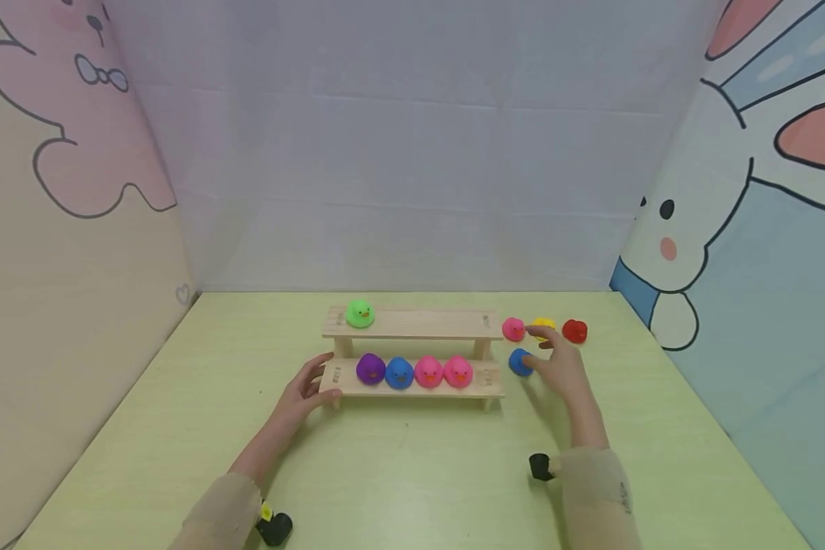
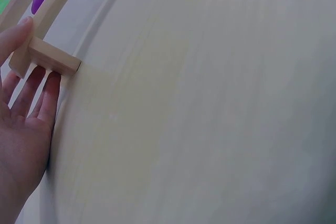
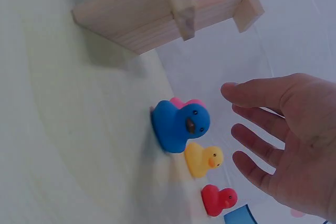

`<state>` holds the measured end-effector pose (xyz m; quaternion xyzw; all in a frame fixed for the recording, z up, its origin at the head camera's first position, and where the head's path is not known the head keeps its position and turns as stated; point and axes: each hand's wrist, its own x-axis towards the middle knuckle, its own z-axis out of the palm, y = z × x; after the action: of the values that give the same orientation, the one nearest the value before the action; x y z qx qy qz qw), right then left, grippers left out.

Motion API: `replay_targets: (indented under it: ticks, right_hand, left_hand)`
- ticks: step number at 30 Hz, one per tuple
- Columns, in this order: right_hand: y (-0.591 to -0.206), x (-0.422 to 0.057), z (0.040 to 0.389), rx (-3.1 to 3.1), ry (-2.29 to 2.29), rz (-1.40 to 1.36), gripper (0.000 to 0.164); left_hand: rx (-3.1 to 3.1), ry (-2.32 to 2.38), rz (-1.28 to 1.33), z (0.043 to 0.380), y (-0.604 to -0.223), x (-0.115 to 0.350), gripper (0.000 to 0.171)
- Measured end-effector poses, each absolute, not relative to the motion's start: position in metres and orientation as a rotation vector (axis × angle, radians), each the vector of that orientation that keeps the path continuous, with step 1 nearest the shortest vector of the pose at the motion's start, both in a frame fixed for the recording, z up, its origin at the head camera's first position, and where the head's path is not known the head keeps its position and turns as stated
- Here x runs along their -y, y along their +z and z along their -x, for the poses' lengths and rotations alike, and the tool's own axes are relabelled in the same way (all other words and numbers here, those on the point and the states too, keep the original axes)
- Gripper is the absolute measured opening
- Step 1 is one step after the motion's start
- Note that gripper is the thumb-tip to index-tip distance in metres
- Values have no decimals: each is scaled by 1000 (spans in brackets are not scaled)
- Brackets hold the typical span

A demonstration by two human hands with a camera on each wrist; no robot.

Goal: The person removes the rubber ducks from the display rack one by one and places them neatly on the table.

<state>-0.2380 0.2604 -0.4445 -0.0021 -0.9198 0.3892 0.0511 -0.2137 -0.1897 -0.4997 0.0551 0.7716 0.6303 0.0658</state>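
Note:
My left hand (image 1: 307,388) grips the left end of a two-tier wooden stand (image 1: 412,324), thumb at the front edge and fingers behind its leg (image 2: 55,56). A green rubber duck (image 1: 360,313) sits on the upper tier. Along the lower tier stand a purple duck (image 1: 370,369), a blue duck (image 1: 399,373) and two pink ducks (image 1: 429,372). To the right, my right hand (image 1: 562,370) hovers over a loose blue duck (image 3: 173,125), fingers apart and loosely bent. In the right wrist view a gap shows between fingertips and duck.
Behind the loose blue duck, a pink duck (image 1: 513,329), a yellow duck (image 3: 201,159) and a red duck (image 1: 574,331) stand on the pale table (image 1: 412,489). Cloth walls with cartoon animals (image 1: 687,206) enclose the table's back and sides.

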Motion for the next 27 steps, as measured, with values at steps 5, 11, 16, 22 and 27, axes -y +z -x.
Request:
replay_targets:
  ticks: [5,11,16,22,27]
  right_hand:
    - [-425,-256,237,2770,1184,-10,55]
    - [-406,-250,234,2725,1179,-28,53]
    - [-392,-245,234,2669,1176,-100,53]
    - [-376,-234,231,2621,1177,-160,55]
    - [-374,-225,231,2533,1238,-235,51]
  left_hand:
    - [-2327,1910,-169,215,-503,190,72]
    - [-2329,1907,-167,217,-503,190,73]
    - [-2335,1904,-163,217,-502,189,73]
    - [-2327,1913,-164,217,-502,190,73]
    - [-2331,1908,-157,216,-503,190,73]
